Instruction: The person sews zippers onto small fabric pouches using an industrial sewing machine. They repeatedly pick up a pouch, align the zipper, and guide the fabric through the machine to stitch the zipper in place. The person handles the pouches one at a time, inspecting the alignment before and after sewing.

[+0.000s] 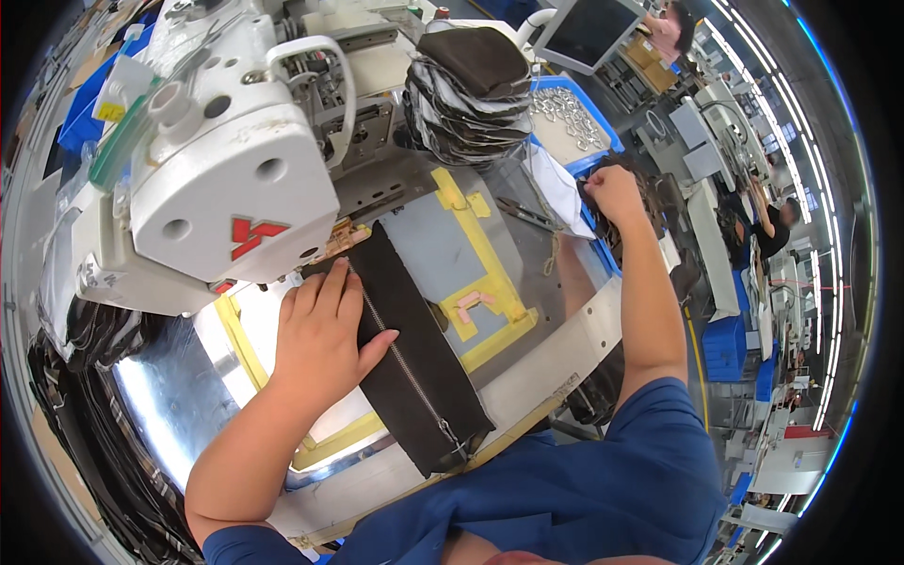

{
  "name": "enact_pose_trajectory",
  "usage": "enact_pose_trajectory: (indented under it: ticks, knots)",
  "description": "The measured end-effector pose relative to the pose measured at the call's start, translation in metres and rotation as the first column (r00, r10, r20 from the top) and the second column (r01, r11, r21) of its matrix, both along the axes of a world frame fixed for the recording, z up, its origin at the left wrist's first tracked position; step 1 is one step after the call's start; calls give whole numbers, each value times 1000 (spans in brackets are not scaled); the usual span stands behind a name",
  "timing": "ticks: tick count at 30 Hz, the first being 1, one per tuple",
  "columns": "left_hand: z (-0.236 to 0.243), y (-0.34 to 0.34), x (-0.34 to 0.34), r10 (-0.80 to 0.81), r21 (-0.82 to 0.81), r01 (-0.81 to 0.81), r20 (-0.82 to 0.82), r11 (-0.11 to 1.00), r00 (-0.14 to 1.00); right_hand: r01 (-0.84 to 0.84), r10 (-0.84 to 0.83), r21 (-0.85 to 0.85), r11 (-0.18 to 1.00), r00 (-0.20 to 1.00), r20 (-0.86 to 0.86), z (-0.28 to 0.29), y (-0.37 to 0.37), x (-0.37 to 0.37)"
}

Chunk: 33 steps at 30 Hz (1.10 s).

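A dark brown fabric panel (414, 348) with a metal zipper along its length lies on the sewing machine's metal bed. My left hand (320, 334) rests flat on its left half, fingers pointing toward the needle area under the white sewing machine head (217, 179). My right hand (614, 191) is stretched out to the right, closed on dark fabric pieces (650, 202) at the edge of a blue bin. A stack of dark brown panels (471, 94) sits behind the bed.
Yellow tape guides (480, 254) mark the metal bed. A blue tray of metal rings (570, 118) and a monitor (589, 33) stand at the back right. Dark material hangs at the left (85, 377). Other people work at machines on the far right (767, 226).
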<state>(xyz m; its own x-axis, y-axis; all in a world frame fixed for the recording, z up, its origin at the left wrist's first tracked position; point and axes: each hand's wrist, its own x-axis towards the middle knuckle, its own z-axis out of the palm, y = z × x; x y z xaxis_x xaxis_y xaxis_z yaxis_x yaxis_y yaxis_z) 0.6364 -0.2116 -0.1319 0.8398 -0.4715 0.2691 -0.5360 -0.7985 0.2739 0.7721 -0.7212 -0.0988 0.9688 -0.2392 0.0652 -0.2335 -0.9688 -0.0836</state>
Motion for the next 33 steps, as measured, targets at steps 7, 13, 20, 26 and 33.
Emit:
enact_pose_trajectory:
  ticks: [7, 13, 20, 26, 33]
  knots:
    - [4, 0, 1, -34, 29, 33, 33, 999, 999, -255, 144, 519, 816, 959, 244, 47, 119, -23]
    - [4, 1, -7, -186, 42, 182, 160, 982, 969, -393, 709, 767, 507, 696, -112, 19, 283, -30]
    - [2, 4, -8, -185, 10, 186, 143, 983, 972, -564, 725, 560, 607, 682, -100, -5, 315, -21]
    - [-1, 2, -5, -197, -11, 201, 147, 980, 969, -830, 884, 453, 326, 437, 163, -6, 295, -29]
    - [1, 2, -5, -178, -10, 181, 128, 983, 976, -888, 906, 380, 260, 360, 222, -16, 299, -31]
